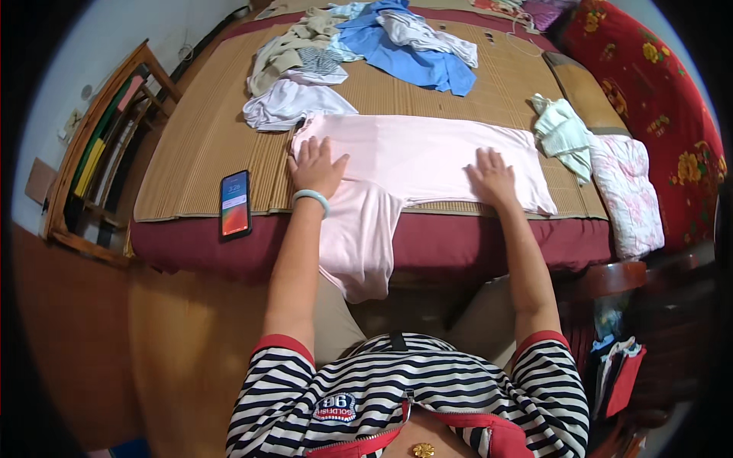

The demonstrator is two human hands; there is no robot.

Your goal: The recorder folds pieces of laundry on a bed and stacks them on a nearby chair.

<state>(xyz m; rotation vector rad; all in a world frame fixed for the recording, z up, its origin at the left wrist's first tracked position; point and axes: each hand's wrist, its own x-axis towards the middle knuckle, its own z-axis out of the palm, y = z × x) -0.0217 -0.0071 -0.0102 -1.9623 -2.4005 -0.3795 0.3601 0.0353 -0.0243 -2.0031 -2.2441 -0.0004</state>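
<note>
Pale pink trousers (435, 156) lie on a woven mat on the bed. One leg stretches flat to the right, while the other hangs over the bed's front edge toward me. My left hand (318, 169) rests flat near the waist end, fingers spread, a pale bangle on its wrist. On the right, my right hand (492, 177) lies on the outstretched leg, slightly blurred, its fingers extended. Neither hand grips the cloth. Left of my left hand, a phone (235, 204) with its screen lit lies at the mat's front edge.
Rumpled clothes, including a blue garment (405, 57) and a beige one (294, 57), are heaped at the far side of the mat (202, 114). A pale green cloth (563, 137) and a folded floral cloth (626, 195) lie right. A wooden rack (114, 153) stands left.
</note>
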